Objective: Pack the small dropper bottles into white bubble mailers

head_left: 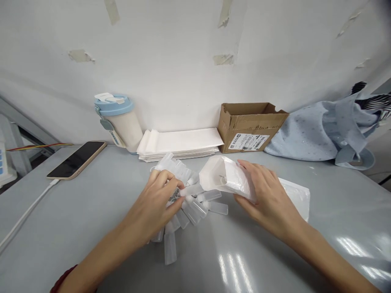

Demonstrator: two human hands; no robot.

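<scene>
My left hand [161, 199] reaches into a loose pile of small translucent plastic tubes [195, 209] with white ends. Its thumb and forefinger pinch the white end of one translucent tube [194, 189], which points toward the envelope. My right hand [265, 195] is closed around a white padded envelope [240, 179], held tilted just above the table. The envelope's mouth gapes toward the pile, and a small part of something whitish shows inside. Below and behind my right wrist lies another white envelope [297, 197], partly covered by the hand.
A stack of white envelopes [186, 142] lies against the wall, between a blue-lidded cup [124, 122] and an open cardboard box [253, 126]. A light blue cloth bag [314, 130] rests at the right. On the left lies a phone [77, 160] with a white cable [29, 215].
</scene>
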